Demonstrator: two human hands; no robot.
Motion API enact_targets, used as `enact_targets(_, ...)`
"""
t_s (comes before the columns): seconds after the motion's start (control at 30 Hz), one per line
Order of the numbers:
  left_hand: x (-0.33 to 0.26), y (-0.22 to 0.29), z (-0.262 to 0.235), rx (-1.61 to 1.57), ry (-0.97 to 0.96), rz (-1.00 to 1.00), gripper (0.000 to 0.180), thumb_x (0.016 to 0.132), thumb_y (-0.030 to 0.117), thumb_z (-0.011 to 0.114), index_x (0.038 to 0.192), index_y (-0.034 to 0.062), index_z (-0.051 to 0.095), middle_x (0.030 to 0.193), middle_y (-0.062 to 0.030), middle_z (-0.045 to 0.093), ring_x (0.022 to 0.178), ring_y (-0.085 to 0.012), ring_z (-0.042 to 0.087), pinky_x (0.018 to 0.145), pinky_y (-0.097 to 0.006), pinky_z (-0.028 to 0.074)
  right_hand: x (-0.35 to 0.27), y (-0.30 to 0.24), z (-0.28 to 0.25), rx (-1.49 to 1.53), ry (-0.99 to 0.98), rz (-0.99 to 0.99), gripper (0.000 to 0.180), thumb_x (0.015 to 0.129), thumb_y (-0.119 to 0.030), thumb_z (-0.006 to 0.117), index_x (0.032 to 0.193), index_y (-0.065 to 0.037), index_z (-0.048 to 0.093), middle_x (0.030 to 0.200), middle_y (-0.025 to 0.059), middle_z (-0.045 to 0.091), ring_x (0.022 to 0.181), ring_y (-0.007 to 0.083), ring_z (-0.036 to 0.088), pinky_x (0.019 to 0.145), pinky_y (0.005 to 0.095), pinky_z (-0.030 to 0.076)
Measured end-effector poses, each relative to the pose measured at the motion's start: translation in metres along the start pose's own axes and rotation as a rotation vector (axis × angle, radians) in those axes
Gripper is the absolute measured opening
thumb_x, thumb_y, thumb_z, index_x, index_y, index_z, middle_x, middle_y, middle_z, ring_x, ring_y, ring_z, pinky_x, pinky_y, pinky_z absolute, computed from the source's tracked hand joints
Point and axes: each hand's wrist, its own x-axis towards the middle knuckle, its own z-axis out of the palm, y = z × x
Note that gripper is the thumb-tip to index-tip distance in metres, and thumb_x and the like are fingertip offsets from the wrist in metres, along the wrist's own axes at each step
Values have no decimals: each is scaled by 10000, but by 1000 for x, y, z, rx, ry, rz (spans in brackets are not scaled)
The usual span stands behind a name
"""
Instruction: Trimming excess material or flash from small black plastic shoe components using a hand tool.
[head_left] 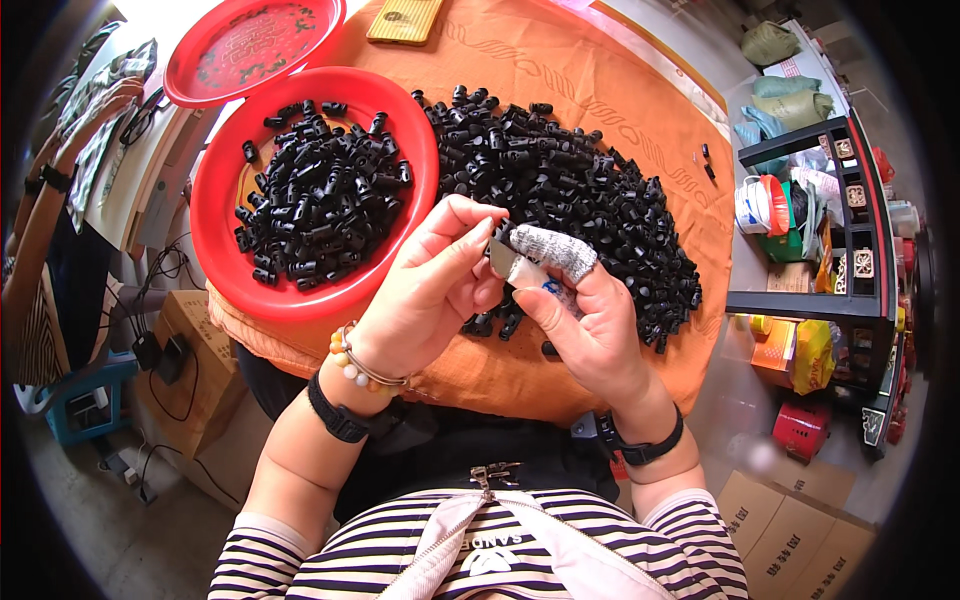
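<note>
In front of me, my left hand (432,272) pinches a small black plastic part (502,230) between thumb and fingertips. My right hand (603,318) grips a short knife blade (502,259), whose handle end is wrapped in whitish material. The blade lies against or right beside the black part; the exact contact is hidden by the fingers. A grey knitted cover (553,250) sits on my right index finger. Beyond both hands spreads a large heap of black parts (590,190). To the left, a round red basin (207,235) holds many similar pieces.
An orange cloth (480,375) covers the table. A second red tray (255,48) and a yellow pad (405,20) lie at the far side. A dark shelf (810,303) with mixed goods stands right, cardboard (790,540) below it. At left are a carton (190,370), cables and another person's arm (85,125).
</note>
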Motion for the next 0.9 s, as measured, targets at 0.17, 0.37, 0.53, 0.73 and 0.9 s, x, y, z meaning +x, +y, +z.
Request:
enact_targets(0.17,0,-1,1,155,48,83,129,932,154,478,1044,95,501,787,25,512,613,-37,444,535,-179,361,1,1,0,-48,0,-20,321,840,-89,612,1139,-7,532,879,73,629,731,80,562,645,223,460)
enact_targets(0.37,0,-1,0,195,45,112,125,931,144,476,1040,89,501,788,18,511,605,-38,445,520,-174,351,3,1,-3,-109,-21,-57,306,852,-88,593,1143,-11,535,896,85,627,756,100,575,674,244,470)
enact_targets(0.53,0,0,-2,192,15,103,130,931,143,477,1046,86,500,794,14,513,618,-38,455,524,-175,355,4,-2,-5,-128,-46,-36,288,872,-94,561,1149,-18,536,929,98,624,809,104,580,706,257,473)
enact_targets(0.73,0,-1,3,98,36,69,138,936,150,469,1055,87,497,811,6,515,661,-38,467,555,-175,367,2,-8,-4,199,-65,149,309,897,-108,535,1188,-8,507,1024,34,604,853,73,535,759,229,437)
enact_targets(0.9,1,-4,-5,13,-69,43,177,934,122,437,1101,76,473,823,-9,517,664,-52,462,568,-192,368,6,-11,-9,364,-1,198,373,900,-121,538,1237,9,447,1048,26,571,830,29,470,729,184,396)
